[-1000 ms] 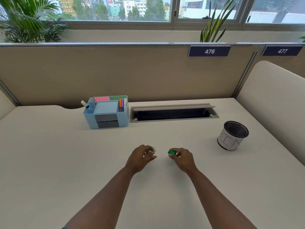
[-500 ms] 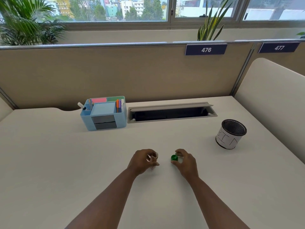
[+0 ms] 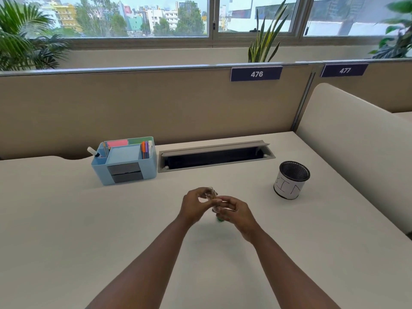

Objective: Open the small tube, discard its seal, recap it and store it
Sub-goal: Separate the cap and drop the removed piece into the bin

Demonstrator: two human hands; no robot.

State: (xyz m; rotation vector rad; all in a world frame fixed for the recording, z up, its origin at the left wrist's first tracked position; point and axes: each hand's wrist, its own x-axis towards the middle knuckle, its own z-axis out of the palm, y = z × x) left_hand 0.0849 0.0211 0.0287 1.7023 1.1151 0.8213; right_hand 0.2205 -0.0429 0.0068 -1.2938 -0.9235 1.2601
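My left hand (image 3: 194, 206) holds a small clear tube (image 3: 210, 194) just above the white desk (image 3: 89, 230), at the centre of the view. My right hand (image 3: 236, 214) has come against it, and its thumb and forefinger pinch the tube from the right. The fingers hide the tube's opening, so I cannot tell whether a seal is between them. A bit of the green cap (image 3: 219, 220) shows under my right fingers, low by the desk top.
A black mesh cup with a white label reading BIN (image 3: 291, 180) stands to the right. A blue desk organiser (image 3: 124, 162) with notes and pens sits at the back left. Beside it lies an open cable tray (image 3: 215, 156). Partition panels close off the back and right.
My right hand has left the green cap low by the desk and moved left onto the tube. My left hand has lifted the tube a little toward it.
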